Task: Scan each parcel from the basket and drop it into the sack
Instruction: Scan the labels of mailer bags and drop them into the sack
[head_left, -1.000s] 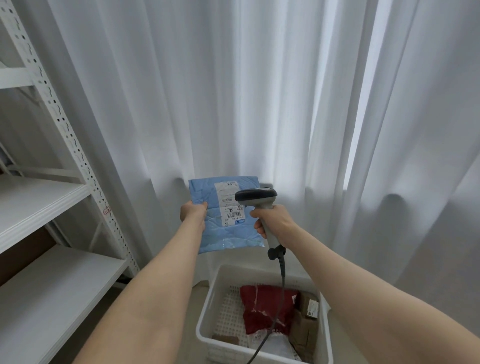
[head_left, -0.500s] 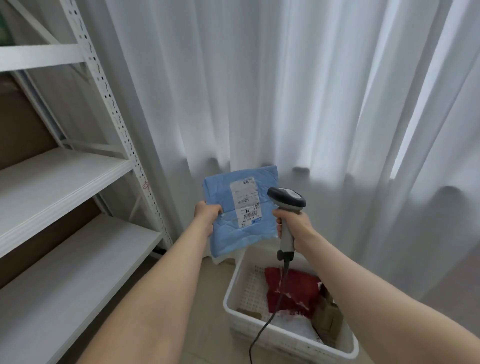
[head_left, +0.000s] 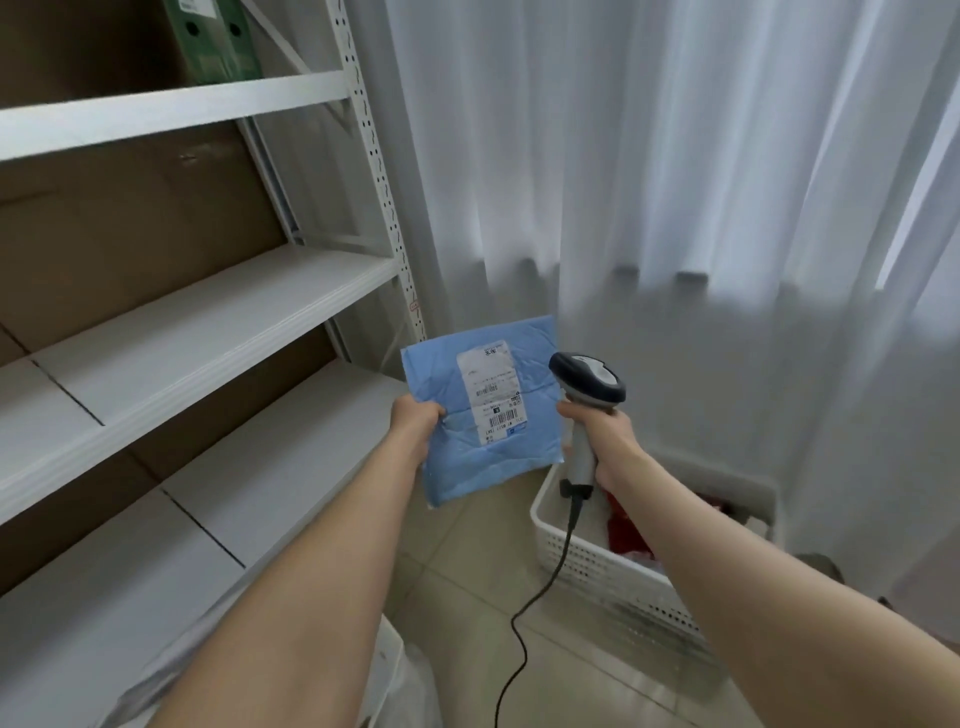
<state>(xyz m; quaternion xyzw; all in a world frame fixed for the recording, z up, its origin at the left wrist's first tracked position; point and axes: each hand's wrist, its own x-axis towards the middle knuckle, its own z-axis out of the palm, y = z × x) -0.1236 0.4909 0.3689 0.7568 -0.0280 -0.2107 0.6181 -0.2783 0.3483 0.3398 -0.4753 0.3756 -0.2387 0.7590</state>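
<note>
Parcel (head_left: 467, 467): blue creased mailer, white barcode label facing the camera, held in mid-air above the tiled floor (head_left: 467, 597), just left of the basket (head_left: 597, 566). Left hand (head_left: 415, 421) gripped its left edge, fingers curled round it. Right hand (head_left: 602, 436) was wrapped round the scanner (head_left: 587, 376) handle, head just beside the label. Basket sat on the floor with a red parcel (head_left: 628, 530) inside. White shelving (head_left: 208, 322) left, curtain (head_left: 675, 208) behind, sack (head_left: 410, 686) at bottom edge.

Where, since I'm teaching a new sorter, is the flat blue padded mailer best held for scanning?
Pinch the flat blue padded mailer at its left edge, coming from the left, as the left hand does. It is thin and upright, and its white label sits right of centre, staying uncovered.
</note>
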